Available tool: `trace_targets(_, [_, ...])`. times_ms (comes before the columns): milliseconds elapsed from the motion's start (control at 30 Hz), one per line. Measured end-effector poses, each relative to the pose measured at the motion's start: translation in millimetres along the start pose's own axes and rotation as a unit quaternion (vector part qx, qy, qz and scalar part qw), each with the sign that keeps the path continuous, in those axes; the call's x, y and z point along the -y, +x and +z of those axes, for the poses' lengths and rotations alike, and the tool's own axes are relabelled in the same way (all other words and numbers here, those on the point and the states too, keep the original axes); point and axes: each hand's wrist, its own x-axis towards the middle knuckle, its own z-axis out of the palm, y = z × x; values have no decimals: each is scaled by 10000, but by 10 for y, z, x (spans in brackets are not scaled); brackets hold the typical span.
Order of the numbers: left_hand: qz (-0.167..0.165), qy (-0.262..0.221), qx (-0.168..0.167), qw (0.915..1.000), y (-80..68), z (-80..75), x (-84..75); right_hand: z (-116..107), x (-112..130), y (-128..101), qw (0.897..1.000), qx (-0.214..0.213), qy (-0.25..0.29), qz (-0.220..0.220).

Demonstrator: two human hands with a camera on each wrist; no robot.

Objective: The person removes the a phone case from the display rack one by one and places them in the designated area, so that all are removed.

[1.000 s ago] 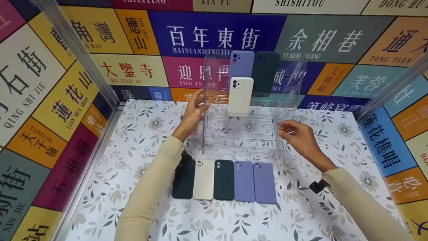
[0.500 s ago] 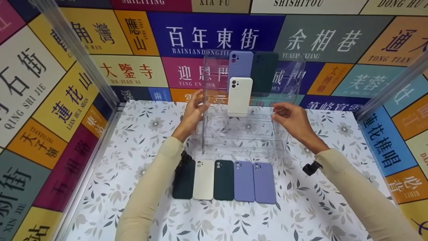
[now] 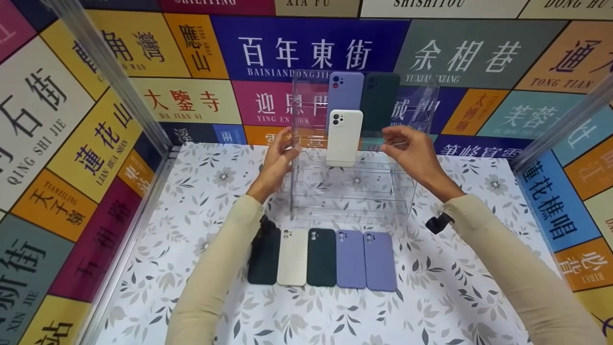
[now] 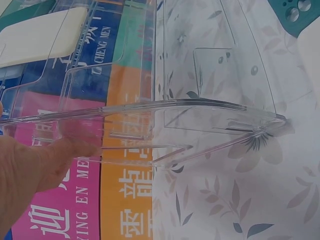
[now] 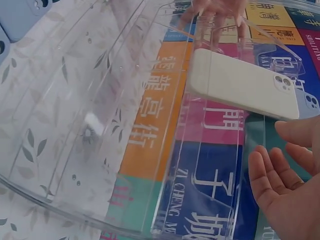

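Observation:
A clear acrylic display rack [image 3: 349,203] with stepped tiers stands on the table. My left hand [image 3: 277,165] holds its left side panel; in the left wrist view a digit [image 4: 65,150] lies against the clear plastic. In the rack are a white phone case [image 3: 345,139] and, behind it, a purple phone case [image 3: 346,91] and a dark green phone case [image 3: 381,98]. My right hand [image 3: 414,153] hovers beside the white case with loosely bent fingers and nothing in them. In the right wrist view, the thumb [image 5: 300,131] is near the case's camera end, apart from the fingers.
Before the rack lies a row of phone cases: black [image 3: 264,258], white [image 3: 292,258], dark green [image 3: 321,258] and two purple ones, one [image 3: 351,258] beside the other [image 3: 380,261]. Printed panels [image 3: 311,48] wall the floral tabletop [image 3: 201,191] at the back and sides.
My right hand has moved up and leftward, from the rack's lower right side to beside the white case. My left hand, the rack and the cases have stayed in place.

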Motion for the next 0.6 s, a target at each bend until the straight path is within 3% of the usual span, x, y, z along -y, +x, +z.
trace_targets(600, [22, 160, 63, 9998, 4, 11, 10, 159, 140, 184, 9995, -98, 161, -247])
